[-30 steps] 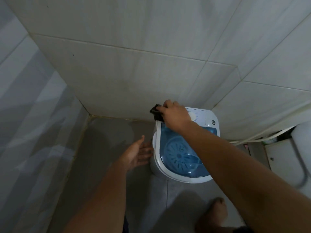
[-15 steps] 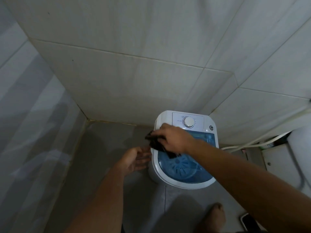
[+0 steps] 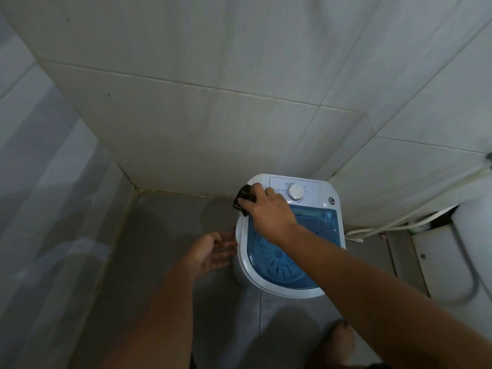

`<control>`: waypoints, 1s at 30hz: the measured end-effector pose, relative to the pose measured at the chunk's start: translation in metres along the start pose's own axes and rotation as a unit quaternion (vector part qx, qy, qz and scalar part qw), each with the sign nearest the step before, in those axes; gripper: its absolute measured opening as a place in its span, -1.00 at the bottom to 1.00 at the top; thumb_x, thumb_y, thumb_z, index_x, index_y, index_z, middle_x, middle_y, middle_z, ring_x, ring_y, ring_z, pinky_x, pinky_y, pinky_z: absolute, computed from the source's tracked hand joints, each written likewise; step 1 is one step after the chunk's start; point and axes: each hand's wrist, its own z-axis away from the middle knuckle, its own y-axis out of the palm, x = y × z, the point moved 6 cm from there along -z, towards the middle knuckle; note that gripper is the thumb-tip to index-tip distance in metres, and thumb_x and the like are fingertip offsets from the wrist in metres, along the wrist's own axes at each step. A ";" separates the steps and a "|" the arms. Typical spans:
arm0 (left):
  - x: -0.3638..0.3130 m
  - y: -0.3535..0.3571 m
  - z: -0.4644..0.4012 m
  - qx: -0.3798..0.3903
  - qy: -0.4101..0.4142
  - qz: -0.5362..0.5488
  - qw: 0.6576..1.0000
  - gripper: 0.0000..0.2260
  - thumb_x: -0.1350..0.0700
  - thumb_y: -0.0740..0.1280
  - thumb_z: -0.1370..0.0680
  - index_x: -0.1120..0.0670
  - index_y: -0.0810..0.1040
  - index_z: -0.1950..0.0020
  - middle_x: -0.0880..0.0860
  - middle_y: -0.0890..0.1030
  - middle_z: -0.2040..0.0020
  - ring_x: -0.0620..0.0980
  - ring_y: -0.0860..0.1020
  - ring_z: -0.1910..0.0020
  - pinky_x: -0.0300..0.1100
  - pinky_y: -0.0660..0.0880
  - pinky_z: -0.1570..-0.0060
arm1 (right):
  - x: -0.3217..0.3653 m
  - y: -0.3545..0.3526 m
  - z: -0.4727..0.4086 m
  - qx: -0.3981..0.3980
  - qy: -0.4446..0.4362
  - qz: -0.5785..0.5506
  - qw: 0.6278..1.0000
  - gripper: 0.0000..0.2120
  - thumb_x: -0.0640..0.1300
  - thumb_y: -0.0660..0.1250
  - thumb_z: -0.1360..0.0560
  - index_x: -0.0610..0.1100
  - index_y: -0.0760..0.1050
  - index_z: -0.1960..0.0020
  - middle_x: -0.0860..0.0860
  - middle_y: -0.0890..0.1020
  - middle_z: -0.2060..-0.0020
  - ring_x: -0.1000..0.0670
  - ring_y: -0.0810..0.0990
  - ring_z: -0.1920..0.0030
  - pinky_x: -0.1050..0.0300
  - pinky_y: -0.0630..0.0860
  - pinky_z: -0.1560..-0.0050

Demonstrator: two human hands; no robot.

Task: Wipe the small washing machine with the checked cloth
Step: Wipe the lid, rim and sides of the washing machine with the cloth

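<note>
The small washing machine [image 3: 327, 191] is white with a blue see-through lid and a round white dial; it stands on the floor against the tiled wall corner. My right hand [image 3: 269, 213] presses a dark bunched cloth [image 3: 243, 199] onto the machine's back left corner, left of the dial. Most of the cloth is hidden under my fingers, and its pattern is too dark to make out. My left hand [image 3: 213, 253] is beside the machine's left side, palm up, fingers apart, holding nothing.
Tiled walls close in behind and to the left. White hoses [image 3: 399, 226] run along the wall to the right of the machine. A white fixture [image 3: 452, 262] stands at the right edge. My bare foot [image 3: 336, 340] is on the grey floor in front.
My right hand slid the cloth from the lid's left edge up to the back left corner of the machine. My left hand stayed beside the machine.
</note>
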 end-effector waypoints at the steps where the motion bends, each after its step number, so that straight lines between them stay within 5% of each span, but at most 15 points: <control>1: 0.000 0.000 0.000 0.002 0.000 0.000 1.000 -0.58 0.14 0.09 -0.55 0.09 0.60 -0.31 0.11 0.68 -0.21 0.09 0.61 -0.19 -0.05 0.54 -0.05 | -0.003 -0.005 -0.005 0.019 -0.015 -0.023 0.999 -0.47 -0.19 0.36 -0.50 0.09 0.47 -0.44 -0.15 0.41 -0.29 -0.23 0.49 -0.12 -0.10 0.49 0.01; 5: -0.001 0.003 0.005 -0.005 0.006 -0.013 1.000 -0.62 0.12 0.13 -0.59 0.11 0.58 -0.32 0.12 0.66 -0.24 0.09 0.62 -0.15 -0.07 0.52 -0.04 | -0.049 -0.042 -0.039 -0.016 0.052 -0.126 0.991 -0.59 -0.11 0.33 -0.58 0.16 0.51 -0.39 -0.08 0.45 -0.21 -0.16 0.54 -0.11 -0.09 0.57 -0.07; 9: -0.006 0.009 0.009 -0.021 0.052 -0.059 0.997 -0.70 0.03 0.30 -0.62 0.13 0.59 -0.29 0.16 0.66 -0.22 0.11 0.62 -0.18 -0.10 0.54 -0.08 | -0.076 -0.029 -0.030 -0.073 0.173 -0.095 0.978 -0.65 0.04 0.28 -0.62 0.03 0.53 -0.38 -0.15 0.44 -0.25 -0.21 0.50 -0.17 -0.15 0.57 -0.12; 15: -0.005 0.010 0.001 -0.022 0.074 -0.063 0.995 -0.69 0.01 0.36 -0.60 0.15 0.60 -0.26 0.20 0.64 -0.24 0.05 0.61 -0.10 0.03 0.51 -0.25 | -0.018 0.004 0.014 -0.120 0.070 -0.061 0.988 -0.69 0.00 0.36 -0.56 0.00 0.60 -0.28 -0.18 0.51 -0.21 -0.24 0.53 -0.02 -0.16 0.60 0.10; 20: -0.003 0.007 -0.001 -0.012 0.068 -0.052 0.996 -0.67 0.03 0.34 -0.61 0.15 0.57 -0.32 0.16 0.64 -0.26 0.06 0.60 -0.19 0.07 0.49 -0.32 | 0.008 0.000 0.032 -0.040 -0.100 -0.121 0.987 -0.66 -0.03 0.37 -0.57 0.00 0.58 -0.33 -0.12 0.54 -0.20 -0.21 0.58 -0.10 -0.11 0.60 -0.01; 23: -0.002 0.006 -0.003 -0.007 0.062 -0.063 0.996 -0.66 -0.01 0.37 -0.59 0.09 0.59 -0.31 0.11 0.65 -0.25 0.08 0.59 -0.26 0.07 0.51 -0.28 | -0.025 -0.030 -0.003 -0.064 -0.015 -0.135 0.989 -0.55 -0.09 0.39 -0.55 -0.02 0.48 -0.43 -0.12 0.55 -0.19 -0.20 0.56 -0.15 -0.14 0.58 -0.05; 26: -0.005 0.007 0.002 -0.016 0.067 -0.059 0.996 -0.68 0.02 0.37 -0.59 0.12 0.59 -0.30 0.13 0.66 -0.22 0.09 0.60 -0.26 -0.06 0.57 -0.11 | -0.059 -0.049 -0.036 -0.119 0.091 -0.024 0.988 -0.57 -0.17 0.40 -0.52 -0.05 0.53 -0.39 -0.17 0.51 -0.21 -0.25 0.51 -0.11 -0.14 0.56 0.02; 30: -0.007 0.005 0.001 -0.011 0.069 -0.064 0.996 -0.68 0.02 0.38 -0.59 0.12 0.59 -0.30 0.13 0.67 -0.21 0.08 0.61 -0.23 -0.01 0.56 -0.16 | -0.039 -0.029 -0.042 -0.046 0.066 0.074 0.994 -0.56 -0.22 0.35 -0.50 -0.02 0.53 -0.37 -0.20 0.40 -0.34 -0.27 0.44 -0.17 -0.13 0.46 0.01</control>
